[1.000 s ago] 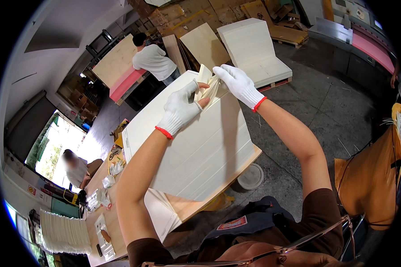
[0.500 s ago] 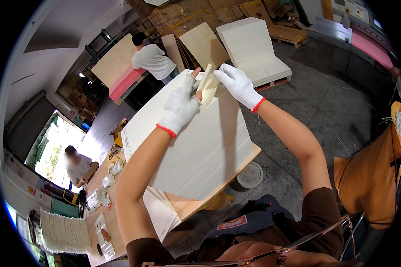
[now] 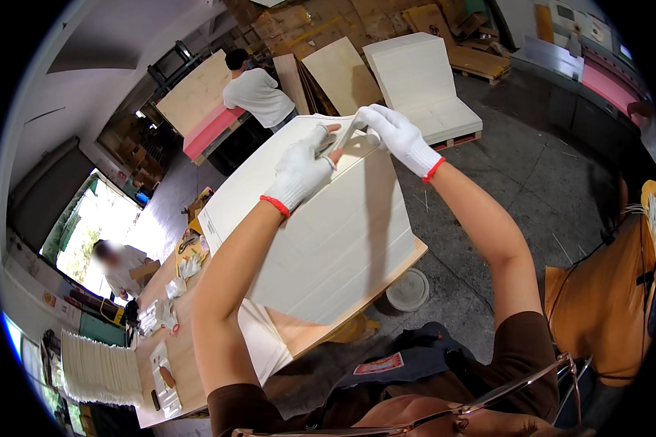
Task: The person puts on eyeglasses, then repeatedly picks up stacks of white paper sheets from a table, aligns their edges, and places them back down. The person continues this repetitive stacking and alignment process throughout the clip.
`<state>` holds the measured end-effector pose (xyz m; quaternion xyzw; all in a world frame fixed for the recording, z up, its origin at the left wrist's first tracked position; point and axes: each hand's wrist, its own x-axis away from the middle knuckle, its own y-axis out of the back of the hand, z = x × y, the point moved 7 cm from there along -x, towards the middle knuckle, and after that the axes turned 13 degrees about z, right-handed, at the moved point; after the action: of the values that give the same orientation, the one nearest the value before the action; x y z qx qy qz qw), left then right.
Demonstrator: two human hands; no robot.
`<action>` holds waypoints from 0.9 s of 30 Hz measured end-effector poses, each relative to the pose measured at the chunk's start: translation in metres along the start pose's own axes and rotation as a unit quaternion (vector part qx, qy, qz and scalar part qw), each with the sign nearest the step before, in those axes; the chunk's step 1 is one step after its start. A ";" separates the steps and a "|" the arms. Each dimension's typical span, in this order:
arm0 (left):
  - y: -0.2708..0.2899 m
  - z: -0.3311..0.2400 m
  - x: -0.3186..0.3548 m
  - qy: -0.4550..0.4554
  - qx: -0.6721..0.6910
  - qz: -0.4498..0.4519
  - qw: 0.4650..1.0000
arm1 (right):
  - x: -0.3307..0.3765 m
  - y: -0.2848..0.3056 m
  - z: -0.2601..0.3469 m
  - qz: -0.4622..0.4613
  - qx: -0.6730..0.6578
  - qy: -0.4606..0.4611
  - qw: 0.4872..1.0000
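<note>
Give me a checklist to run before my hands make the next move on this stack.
1. Left hand at the stack's far end: ok, thumb and a fingertip bare.
2. Right hand at the raised sheets: ok, beside the left hand.
3. Firm grip on those sheets: cannot tell, fingers partly hide it.
4. Number of sheets raised: cannot tell, too fine to count.
5. Loose sheets near the stack squared up: not ok, fanned out.
6. Bucket off the table: ok, on the floor.
</note>
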<state>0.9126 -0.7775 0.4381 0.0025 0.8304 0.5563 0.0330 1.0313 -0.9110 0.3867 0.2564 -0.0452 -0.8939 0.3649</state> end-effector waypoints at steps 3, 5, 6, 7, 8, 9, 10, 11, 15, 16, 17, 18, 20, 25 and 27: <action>0.006 0.006 0.005 -0.027 0.070 -0.042 0.996 | 0.009 0.013 0.014 0.009 0.248 -0.118 0.961; 0.006 0.006 0.008 0.005 0.119 -0.043 0.992 | 0.012 0.007 0.024 0.060 0.358 -0.139 0.921; 0.006 0.003 0.007 -0.019 0.116 -0.053 0.992 | 0.014 0.005 0.025 0.083 0.411 -0.151 0.895; 0.005 0.002 0.006 -0.041 0.113 -0.064 0.991 | 0.008 0.006 0.024 0.085 0.442 -0.101 0.887; 0.004 0.002 0.005 -0.064 0.109 -0.075 0.989 | 0.006 0.008 0.024 0.087 0.471 -0.104 0.871; 0.005 0.005 0.004 -0.086 0.077 -0.086 0.990 | 0.003 0.006 0.030 0.090 0.499 -0.103 0.856; 0.007 0.008 0.003 -0.108 0.044 -0.097 0.988 | 0.001 0.004 0.035 0.093 0.525 -0.102 0.840; 0.006 0.015 0.003 -0.094 0.031 -0.090 0.991 | 0.001 0.004 0.038 0.095 0.547 -0.128 0.822; 0.001 0.011 0.002 0.011 0.033 -0.030 0.999 | -0.004 0.004 0.030 0.154 0.538 -0.109 0.822; 0.002 0.009 0.003 0.012 0.025 -0.031 0.999 | -0.007 0.005 0.031 0.147 0.546 -0.101 0.819; 0.002 0.007 0.003 0.013 0.017 -0.031 0.999 | -0.009 0.005 0.032 0.140 0.553 -0.093 0.816; 0.003 0.007 0.004 0.020 0.012 -0.028 0.999 | -0.010 0.003 0.037 0.133 0.551 -0.071 0.820; 0.003 0.007 0.006 0.034 0.003 -0.022 0.999 | -0.011 0.000 0.052 0.119 0.547 -0.028 0.828; 0.004 0.001 0.007 0.035 -0.017 -0.038 0.999 | -0.019 0.003 0.030 0.060 0.330 0.018 0.942; 0.003 0.007 0.006 0.026 0.004 -0.044 0.999 | -0.022 0.002 0.017 0.046 0.181 -0.021 0.982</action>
<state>0.9066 -0.7698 0.4385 -0.0485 0.8324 0.5509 0.0357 1.0376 -0.8994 0.4118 0.2970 -0.2261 -0.8581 0.3525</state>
